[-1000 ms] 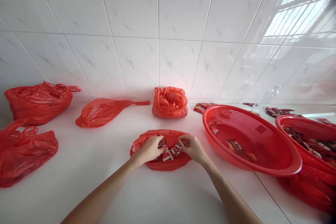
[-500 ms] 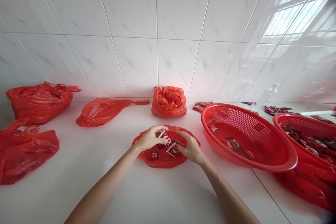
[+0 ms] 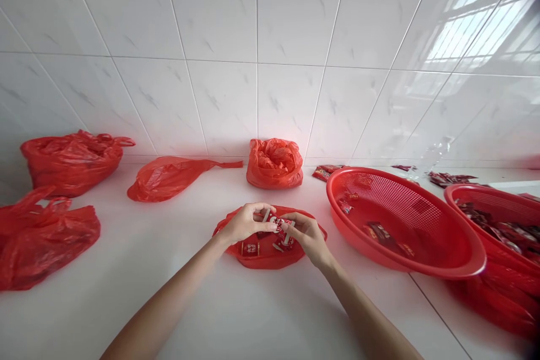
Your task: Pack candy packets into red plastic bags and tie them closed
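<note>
Both hands hold one small red-and-white wrapped packet (image 3: 275, 221) above an opened red plastic bag (image 3: 268, 261). My left hand (image 3: 246, 225) pinches its left end between thumb and fingers. The thumb and fingers of my right hand (image 3: 310, 237) close on its right side. Another red-and-white packet (image 3: 286, 243) lies in the bag just below the right fingers. A dark red packet (image 3: 250, 249) with pale lettering rests at the bag's front left. Part of the bag's contents is hidden behind the fingers.
Right of the bag sits a large red colander (image 3: 405, 261) with a few packets inside. Beyond it, a second red basket (image 3: 458, 194) holds many wrapped packets. Red bags stand at the back (image 3: 274, 171) and left (image 3: 71, 166). A clear bottle (image 3: 439, 152) stands near the tiled wall.
My right hand has shifted from the lower packet to the one in my left hand and closed on it. That packet has turned more level. The view has shifted slightly left.
</note>
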The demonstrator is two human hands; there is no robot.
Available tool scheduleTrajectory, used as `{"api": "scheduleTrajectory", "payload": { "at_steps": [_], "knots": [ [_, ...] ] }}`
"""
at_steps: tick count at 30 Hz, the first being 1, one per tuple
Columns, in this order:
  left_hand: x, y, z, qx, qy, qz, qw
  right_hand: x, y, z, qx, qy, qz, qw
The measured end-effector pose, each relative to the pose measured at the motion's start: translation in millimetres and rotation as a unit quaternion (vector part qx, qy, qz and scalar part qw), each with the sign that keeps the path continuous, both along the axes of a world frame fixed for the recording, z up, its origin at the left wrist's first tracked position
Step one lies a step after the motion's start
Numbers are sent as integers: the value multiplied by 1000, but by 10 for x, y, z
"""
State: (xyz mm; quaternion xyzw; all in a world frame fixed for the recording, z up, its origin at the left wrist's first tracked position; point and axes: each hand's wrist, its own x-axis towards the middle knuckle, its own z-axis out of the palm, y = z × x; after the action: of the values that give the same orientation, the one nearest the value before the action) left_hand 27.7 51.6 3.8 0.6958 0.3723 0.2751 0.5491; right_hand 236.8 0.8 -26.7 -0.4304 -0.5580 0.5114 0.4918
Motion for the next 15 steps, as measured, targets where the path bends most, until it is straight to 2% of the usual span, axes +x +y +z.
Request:
{"api": "scheduleTrajectory", "payload": {
  "at_steps": [2, 4, 8, 12, 15],
  "knots": [
    [-74, 21, 27, 39, 79, -36, 995, 20, 8, -8, 18, -37, -24, 999],
    [-132, 42, 19, 104, 168, -44, 979, 43, 24, -39, 38, -89, -27, 995],
    [-133, 73, -110, 232, 264, 14, 936, 47, 44, -136, 82, -204, -17, 975],
    [-60, 86, -269, 254, 298, -17, 920, 8, 40, -184, 122, -272, -35, 954],
    [-44, 89, -334, 252, 307, -15, 917, -8, 34, -175, 138, -303, -25, 943]
  ]
}}
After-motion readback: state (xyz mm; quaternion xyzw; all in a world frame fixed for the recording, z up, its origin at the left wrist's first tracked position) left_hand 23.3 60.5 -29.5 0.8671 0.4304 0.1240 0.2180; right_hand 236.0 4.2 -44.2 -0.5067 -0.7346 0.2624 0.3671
